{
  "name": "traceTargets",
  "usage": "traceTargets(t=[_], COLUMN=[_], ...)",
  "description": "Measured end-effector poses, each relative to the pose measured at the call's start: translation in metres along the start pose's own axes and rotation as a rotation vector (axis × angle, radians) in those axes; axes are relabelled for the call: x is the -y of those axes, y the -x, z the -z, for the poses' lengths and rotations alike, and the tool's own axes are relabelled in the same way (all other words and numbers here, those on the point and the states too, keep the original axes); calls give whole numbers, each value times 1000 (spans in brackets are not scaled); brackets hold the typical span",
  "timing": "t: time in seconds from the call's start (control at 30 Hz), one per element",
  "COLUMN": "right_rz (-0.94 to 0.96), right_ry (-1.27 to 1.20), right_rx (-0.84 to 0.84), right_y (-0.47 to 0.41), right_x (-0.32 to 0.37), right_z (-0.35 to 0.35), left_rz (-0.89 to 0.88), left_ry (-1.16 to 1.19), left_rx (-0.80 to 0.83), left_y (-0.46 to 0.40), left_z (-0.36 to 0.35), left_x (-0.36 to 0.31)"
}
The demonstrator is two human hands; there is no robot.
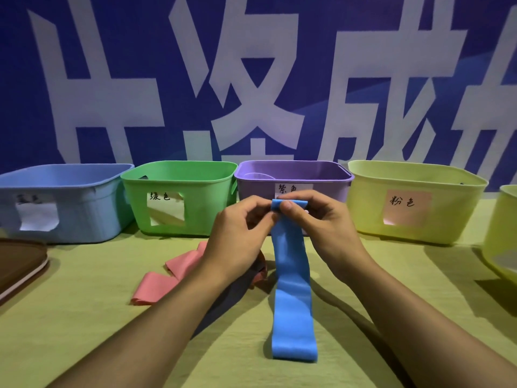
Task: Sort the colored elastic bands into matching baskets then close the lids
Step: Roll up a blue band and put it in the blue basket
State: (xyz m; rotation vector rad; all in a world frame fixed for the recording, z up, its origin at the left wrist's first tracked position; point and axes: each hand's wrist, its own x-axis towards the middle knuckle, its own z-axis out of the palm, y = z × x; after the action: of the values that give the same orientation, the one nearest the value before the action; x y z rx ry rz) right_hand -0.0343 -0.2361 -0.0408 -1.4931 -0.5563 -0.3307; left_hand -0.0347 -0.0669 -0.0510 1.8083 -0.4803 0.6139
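Blue band (292, 275): soft, light, floppy — you hold its top in front of the purple basket (293, 175); tail drapes on the table.
Left hand (237, 231): fingers curled, pinching the top edge.
Right hand (321, 219): pinching the same edge — keep hold there.

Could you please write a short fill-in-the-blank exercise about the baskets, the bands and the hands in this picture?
1. Both hands, the left hand and the right hand, pinch the top of the ____ band.
2. The purple basket stands between the yellow basket and the ____ basket.
3. The band lying flat on the table, left of the hands, is ____.
4. At the far left of the row stands the ____ basket.

Missing words: blue; green; pink; blue
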Motion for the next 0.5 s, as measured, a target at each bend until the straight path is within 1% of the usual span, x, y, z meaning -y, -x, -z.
traceTargets(t=[0.2, 0.37, 0.5], right_rz=[-46, -51, -28], right_ry=[-22, 36, 32], right_rx=[-46, -60, -66], right_y=[-1, -2, -1], right_x=[-1, 0, -1], right_z=[-1, 0, 2], left_rz=[4, 3, 16], left_ry=[31, 51, 112], left_rx=[-62, -28, -23], left_y=[-1, 1, 1], left_z=[1, -1, -2], left_x=[2, -1, -3])
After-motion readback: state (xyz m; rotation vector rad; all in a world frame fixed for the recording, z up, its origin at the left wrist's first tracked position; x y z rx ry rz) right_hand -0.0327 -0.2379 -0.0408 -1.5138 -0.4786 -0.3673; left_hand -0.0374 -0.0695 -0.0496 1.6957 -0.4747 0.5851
